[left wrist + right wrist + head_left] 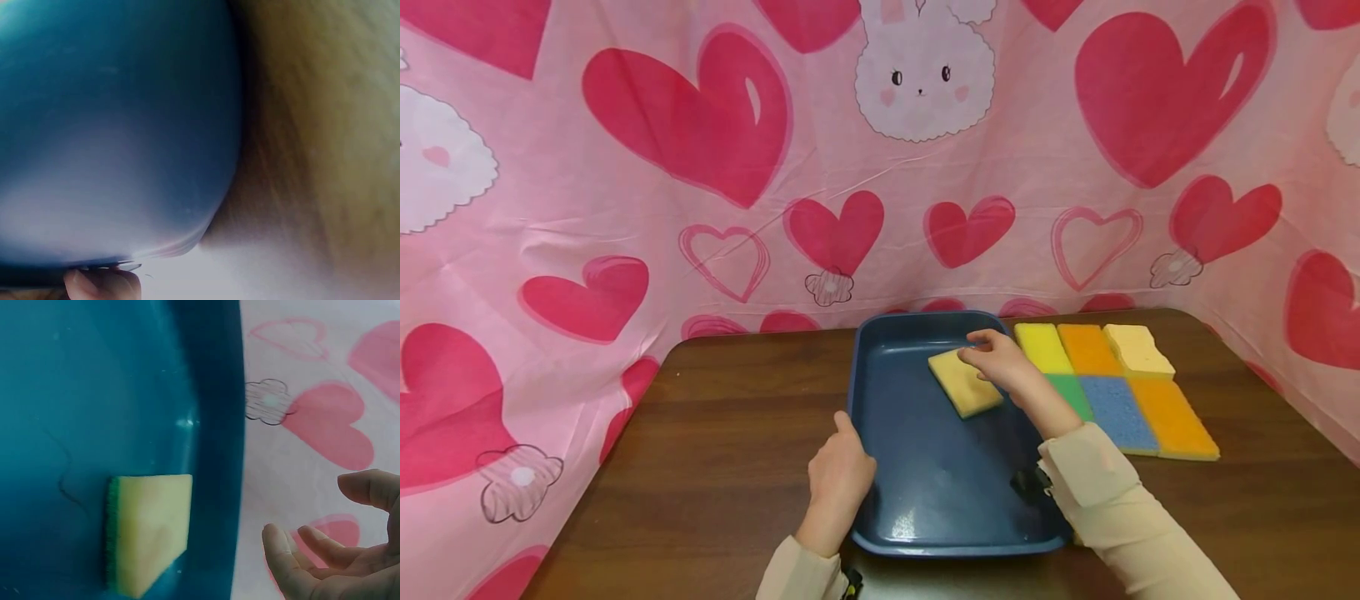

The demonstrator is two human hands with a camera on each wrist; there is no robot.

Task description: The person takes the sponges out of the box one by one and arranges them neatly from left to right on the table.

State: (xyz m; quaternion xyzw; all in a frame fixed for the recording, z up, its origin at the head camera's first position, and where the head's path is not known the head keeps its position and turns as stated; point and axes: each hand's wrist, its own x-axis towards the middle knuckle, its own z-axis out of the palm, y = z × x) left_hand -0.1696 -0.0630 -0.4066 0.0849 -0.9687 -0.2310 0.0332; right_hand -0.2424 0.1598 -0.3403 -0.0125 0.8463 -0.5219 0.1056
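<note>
A deep blue tray (pixel 925 467) lies on the table, and my left hand (pixel 841 471) grips its left rim. In the left wrist view a fingertip (pixel 103 284) shows at the tray's edge. A pale yellow sponge (pixel 966 393) lies inside the tray toward its far right; the right wrist view shows the sponge (pixel 153 531) with a green layer on one side. Over the sponge's far right corner hovers my right hand (pixel 1003 362). Its fingers are loosely bent and spread from the thumb, with nothing between them in the right wrist view (pixel 350 550).
Right of the tray, several flat sponges lie side by side: yellow (pixel 1043 346), orange (pixel 1088 350), green (pixel 1070 393), blue (pixel 1118 412) and another orange (pixel 1176 417). A pale wavy-edged sponge (pixel 1138 348) sits at the back. A pink heart-patterned cloth (pixel 737 275) hangs behind the wooden table (pixel 737 433).
</note>
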